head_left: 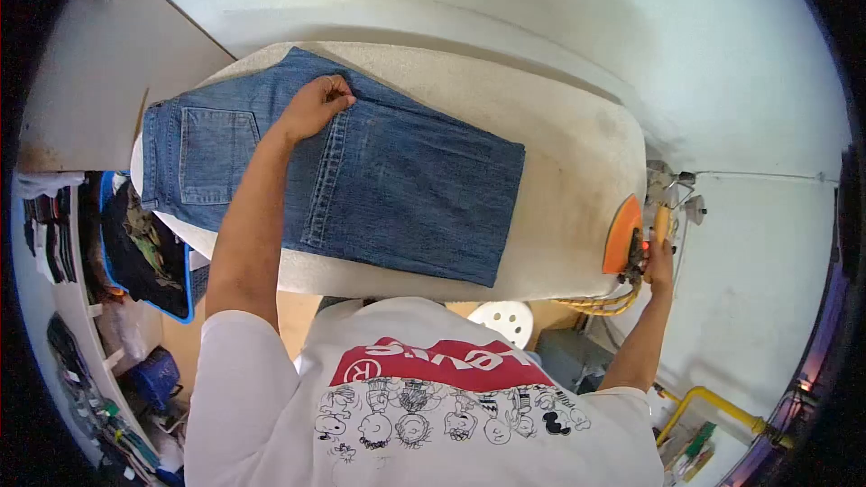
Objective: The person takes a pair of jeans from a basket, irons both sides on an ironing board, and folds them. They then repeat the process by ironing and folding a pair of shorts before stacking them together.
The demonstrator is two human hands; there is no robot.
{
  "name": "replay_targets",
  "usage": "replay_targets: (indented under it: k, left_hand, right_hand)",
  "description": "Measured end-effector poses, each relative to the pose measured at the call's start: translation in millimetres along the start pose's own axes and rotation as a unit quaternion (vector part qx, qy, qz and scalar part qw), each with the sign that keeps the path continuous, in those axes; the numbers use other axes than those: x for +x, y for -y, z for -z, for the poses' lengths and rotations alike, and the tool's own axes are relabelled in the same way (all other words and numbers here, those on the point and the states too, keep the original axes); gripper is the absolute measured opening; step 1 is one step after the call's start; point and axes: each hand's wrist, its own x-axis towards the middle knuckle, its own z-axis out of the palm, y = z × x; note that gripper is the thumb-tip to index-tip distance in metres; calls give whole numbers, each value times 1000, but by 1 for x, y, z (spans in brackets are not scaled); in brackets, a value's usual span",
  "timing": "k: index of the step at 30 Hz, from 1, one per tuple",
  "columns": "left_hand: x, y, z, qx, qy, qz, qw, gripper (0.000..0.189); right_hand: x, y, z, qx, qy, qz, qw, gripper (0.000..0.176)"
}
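Observation:
Folded blue jeans (424,180) lie across a pale padded ironing board (577,153), with the back pocket and waistband at the left. My left hand (320,106) pinches the denim near the upper end of the folded leg hem, its thumb and fingers together. At the board's right end, my right hand (660,261) is wrapped round the light handle of an iron (622,234) with an orange plate. The iron is tilted on its side, apart from the jeans.
A blue-rimmed basket (144,252) of dark clothes stands left of the board. Shelves with folded items line the far left. A white stool (507,320) is below the board. Yellow cord (600,307) hangs by the iron; a yellow pipe (722,401) is lower right.

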Motion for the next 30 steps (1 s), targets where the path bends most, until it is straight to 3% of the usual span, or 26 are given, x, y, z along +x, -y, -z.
replay_targets:
  k: [3, 5, 8, 10, 12, 13, 15, 20, 22, 24, 28, 30]
  left_hand:
    - [-1, -5, 0, -14, -5, 17, 1000, 17]
    - [-2, -5, -1, -18, -16, 12, 1000, 15]
    - [-1, -7, 0, -4, -18, 11, 1000, 14]
    - [2, -7, -2, 4, -21, 18, 1000, 15]
    - [5, -5, -2, 89, -27, 2, 996, 16]
    - [4, -5, -2, 87, -32, 7, 996, 16]
    - [2, -7, -2, 21, -51, 48, 997, 16]
    - [-23, 8, 4, -74, -105, 21, 991, 15]
    - [-58, 9, 15, -32, -199, -56, 978, 14]
    - [-108, -10, 15, -33, -261, -2, 965, 16]
    - [-186, -13, -16, -25, -241, 75, 967, 17]
    - [-207, -25, -36, -5, -222, 52, 974, 16]
  right_hand:
    - [-33, 51, -39, -107, -6, 45, 993, 37]
    - [-62, 80, -71, -91, 56, 137, 985, 42]
    - [-95, 140, -132, -162, 156, 196, 954, 45]
    - [-121, 175, -181, -201, 206, 268, 920, 51]
    - [-127, 188, -234, -268, 219, 454, 821, 54]
    - [-137, 198, -258, -270, 223, 457, 817, 54]
    - [-158, 219, -293, -415, 240, 428, 766, 57]
    - [-170, 249, -339, -417, 231, 443, 759, 61]
    - [-175, 260, -362, -408, 245, 459, 750, 62]
    - [-173, 262, -381, -412, 231, 529, 705, 64]
    - [-184, 274, -377, -449, 251, 478, 712, 59]
    - [-180, 268, -378, -412, 243, 519, 709, 62]
